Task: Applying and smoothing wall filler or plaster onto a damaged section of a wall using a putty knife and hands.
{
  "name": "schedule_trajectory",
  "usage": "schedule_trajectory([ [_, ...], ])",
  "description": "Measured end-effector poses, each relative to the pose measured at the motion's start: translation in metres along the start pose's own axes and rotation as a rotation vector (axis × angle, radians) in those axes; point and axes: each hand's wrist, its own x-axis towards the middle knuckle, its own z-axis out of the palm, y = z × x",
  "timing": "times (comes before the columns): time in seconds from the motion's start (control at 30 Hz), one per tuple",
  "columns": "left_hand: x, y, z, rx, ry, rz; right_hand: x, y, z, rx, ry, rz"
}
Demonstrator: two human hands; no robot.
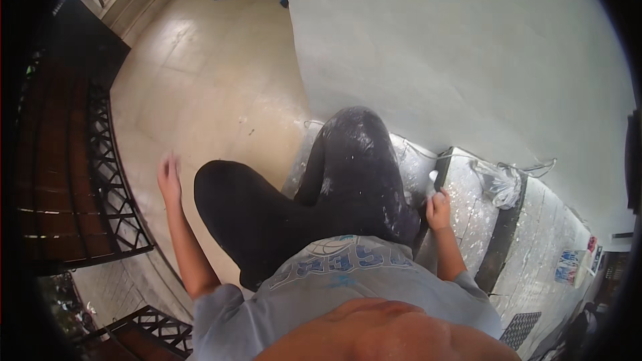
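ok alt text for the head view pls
Looking down, a person sits on a paint-spattered ledge by a white wall, the right hand closed on the ledge's edge and the left hand open in the air above a tiled floor.

- The left hand hangs out in the air to the person's left, away from the body, and holds nothing.
- Its fingers point up and away; they look loosely open, though blur hides the detail.
- The left forearm is bare and runs straight from the short grey sleeve to the wrist.
- The right hand is curled into a loose fist beside the right thigh.
- Its knuckles face up, and the thumb side lies toward the leg.
- The right forearm is bare, short in view, and rises steeply from the sleeve.
- The 2 hands are well apart, with both legs between them.
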Motion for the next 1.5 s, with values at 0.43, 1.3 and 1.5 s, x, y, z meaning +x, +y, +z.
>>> schedule_trajectory([
  [0.43, -0.367, -0.188, -0.050, 0.249, -0.963, -1.173, 0.130, -0.073, 0.028, 0.436, 0.188, 0.054],
  [1.3, -0.356, -0.188, -0.035, 0.192, -0.989, -1.130, 0.146, -0.132, 0.024, 0.296, -0.075, -0.070],
  [1.5, -0.223, -0.149, -0.077, 0.171, -0.213, -0.807, 0.146, -0.144, -0.006, 0.355, -0.046, -0.257],
])
